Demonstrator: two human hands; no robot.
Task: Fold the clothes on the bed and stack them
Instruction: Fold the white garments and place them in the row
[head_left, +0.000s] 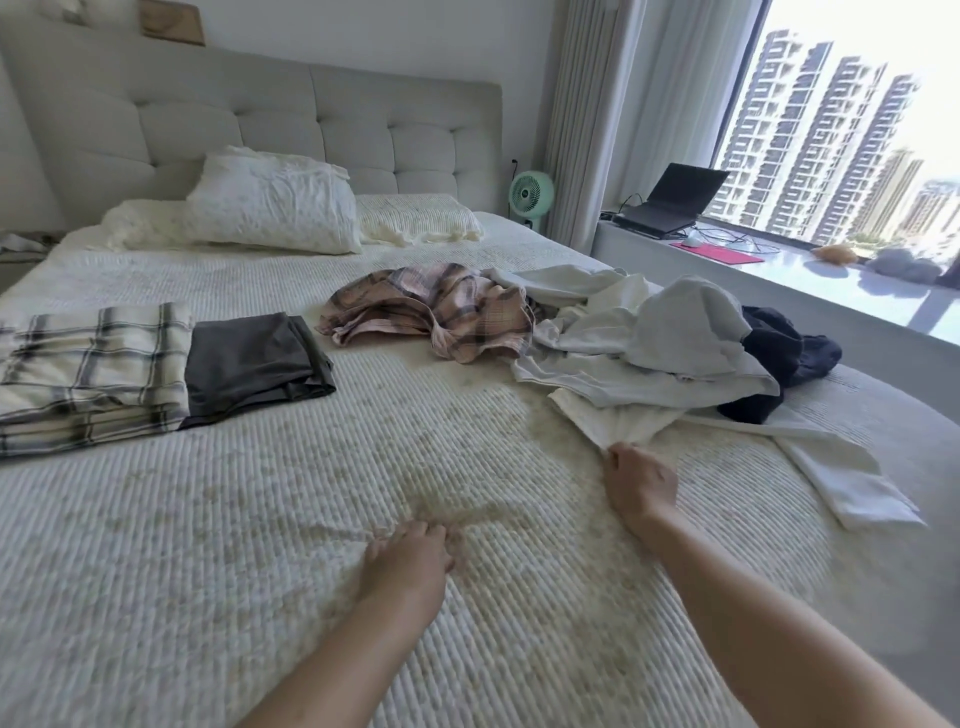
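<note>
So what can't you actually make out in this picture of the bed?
Head view only:
- Dark garment: mostly buried under the white clothes; type unclear.
- Right hand: fingertips hidden in a white garment's edge.
- Left hand: blurred; grip on the bedspread unclear.
- Laptop: screen too dark.
</note>
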